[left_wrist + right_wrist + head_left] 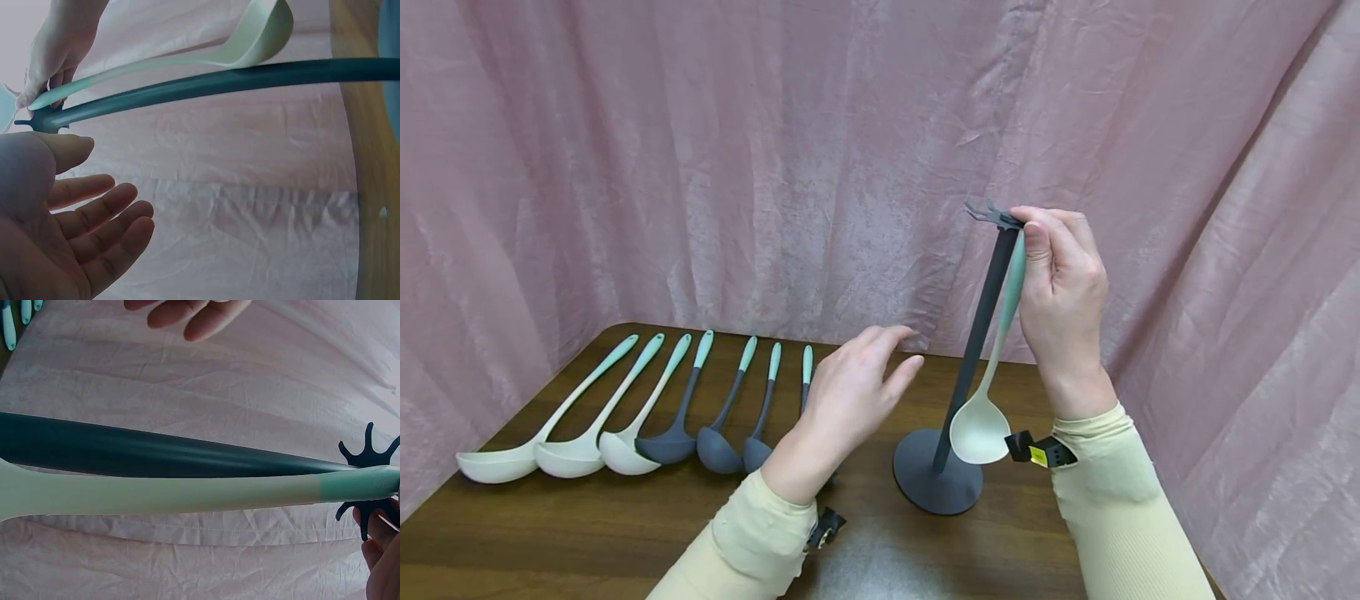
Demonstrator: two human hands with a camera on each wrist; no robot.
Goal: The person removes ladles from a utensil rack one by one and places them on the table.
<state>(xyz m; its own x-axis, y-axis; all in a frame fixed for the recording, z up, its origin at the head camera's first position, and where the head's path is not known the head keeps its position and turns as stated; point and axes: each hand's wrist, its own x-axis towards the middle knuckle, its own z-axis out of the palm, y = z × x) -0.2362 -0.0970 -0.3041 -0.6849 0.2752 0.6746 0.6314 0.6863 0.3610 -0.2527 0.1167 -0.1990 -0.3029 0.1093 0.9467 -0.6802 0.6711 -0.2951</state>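
Note:
My right hand (1066,292) pinches the mint handle end of a cream ladle (980,429) at the top of a dark grey utensil stand (976,354). The ladle hangs bowl-down alongside the pole. In the right wrist view the curved hooks (369,447) of the stand spread around the handle's tip; fingers hide whether the handle's hole is on a hook. Left of the pole, my left hand (857,383) hovers with relaxed, spread fingers. The left wrist view shows its palm (37,244) holding nothing, apart from the stand.
Several ladles lie in a row on the left of the wooden table (647,533): cream ones such as the leftmost ladle (501,465), then dark grey ones such as the middle ladle (718,450). A pink curtain (820,167) hangs behind and at both sides.

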